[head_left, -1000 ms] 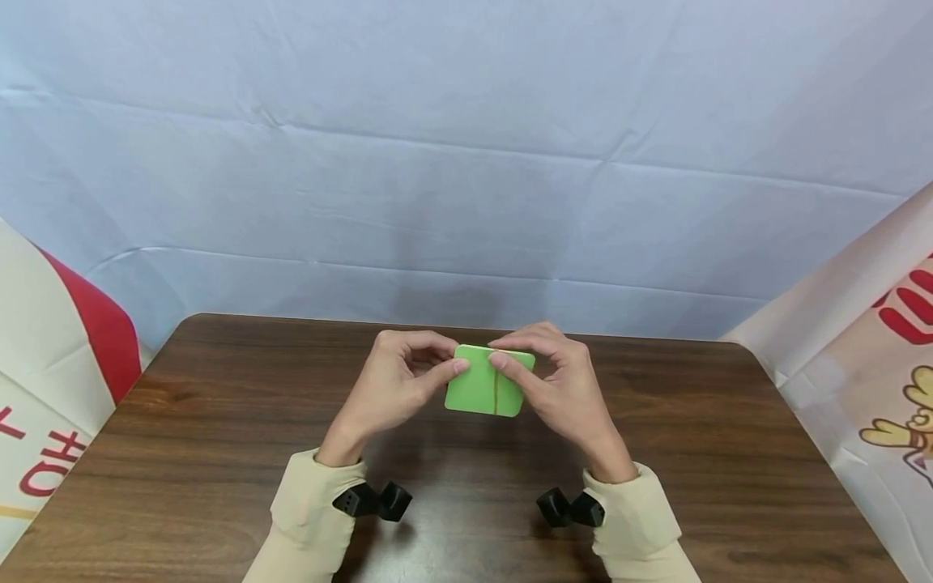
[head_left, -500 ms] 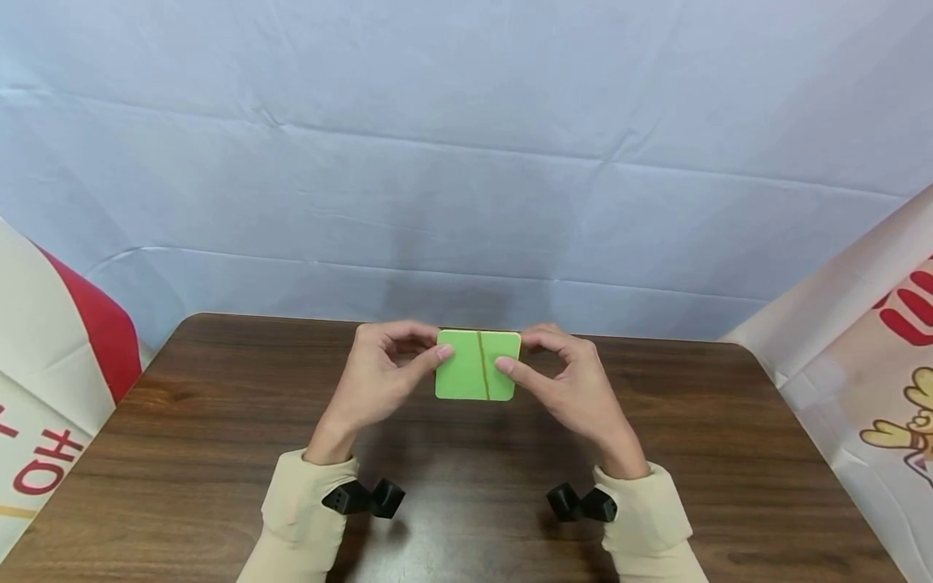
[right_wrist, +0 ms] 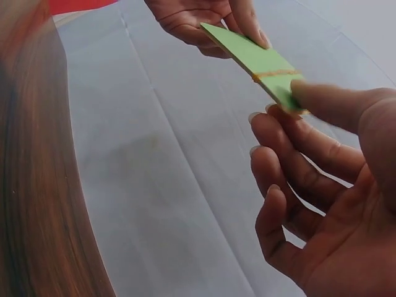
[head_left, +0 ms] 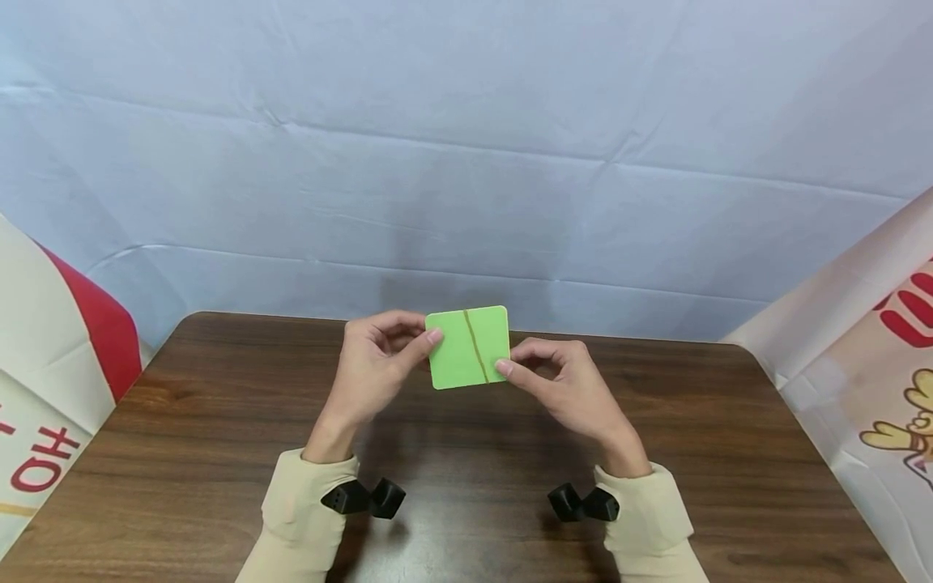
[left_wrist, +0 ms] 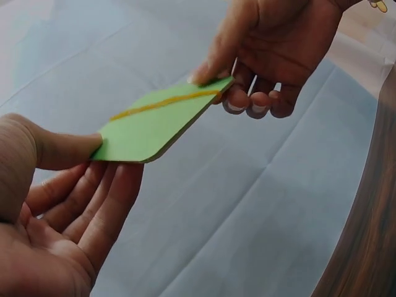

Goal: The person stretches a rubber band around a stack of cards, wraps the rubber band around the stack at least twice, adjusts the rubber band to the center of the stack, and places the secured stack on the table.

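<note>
A thin green square card [head_left: 453, 353] with rounded corners is held up above the table, its face toward the head camera. Around it runs a yellow-brown rubber band [head_left: 475, 344], slanting across the face right of the middle. My left hand [head_left: 375, 360] pinches the card's left edge, thumb on the face and fingers behind. At the lower right corner my right hand [head_left: 572, 389] pinches it between thumb and index finger; its other fingers curl loosely below in the right wrist view. Seen from the left wrist, the green card [left_wrist: 158, 124] shows a thin edge.
A dark brown wooden table [head_left: 729, 453] lies under both hands. Behind it hangs a pale blue-grey cloth [head_left: 466, 162]. Printed banners flank it, one with a red stripe [head_left: 95, 332] at left and one with red lettering [head_left: 911, 312] at right. Black wrist devices [head_left: 364, 498] sit on the cuffs.
The green card has moved left and up and is tilted anticlockwise. My right hand has slid from its top edge to its lower right corner, while the left hand has shifted left with it.
</note>
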The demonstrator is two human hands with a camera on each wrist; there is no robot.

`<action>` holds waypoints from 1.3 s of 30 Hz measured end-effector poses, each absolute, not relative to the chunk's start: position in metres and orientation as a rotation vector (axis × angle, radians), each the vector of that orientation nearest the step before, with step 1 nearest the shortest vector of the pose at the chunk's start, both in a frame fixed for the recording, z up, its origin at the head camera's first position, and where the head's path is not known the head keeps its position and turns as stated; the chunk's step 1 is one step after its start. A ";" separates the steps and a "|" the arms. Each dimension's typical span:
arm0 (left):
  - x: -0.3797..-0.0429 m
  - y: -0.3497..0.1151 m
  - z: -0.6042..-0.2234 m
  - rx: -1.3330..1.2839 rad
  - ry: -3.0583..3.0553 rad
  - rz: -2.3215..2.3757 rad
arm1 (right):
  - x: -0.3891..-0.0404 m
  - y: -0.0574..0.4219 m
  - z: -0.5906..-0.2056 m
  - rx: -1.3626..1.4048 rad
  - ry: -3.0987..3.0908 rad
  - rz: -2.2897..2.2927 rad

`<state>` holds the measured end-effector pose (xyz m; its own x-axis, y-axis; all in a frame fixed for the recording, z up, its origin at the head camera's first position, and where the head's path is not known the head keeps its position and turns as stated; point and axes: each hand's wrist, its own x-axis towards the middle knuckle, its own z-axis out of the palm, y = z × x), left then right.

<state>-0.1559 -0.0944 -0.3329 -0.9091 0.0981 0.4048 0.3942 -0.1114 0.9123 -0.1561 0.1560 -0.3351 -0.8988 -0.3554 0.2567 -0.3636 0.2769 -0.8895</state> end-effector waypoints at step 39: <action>-0.152 -0.085 -0.333 -0.530 -2.070 -2.194 | -0.156 0.145 -0.337 0.634 -2.491 1.864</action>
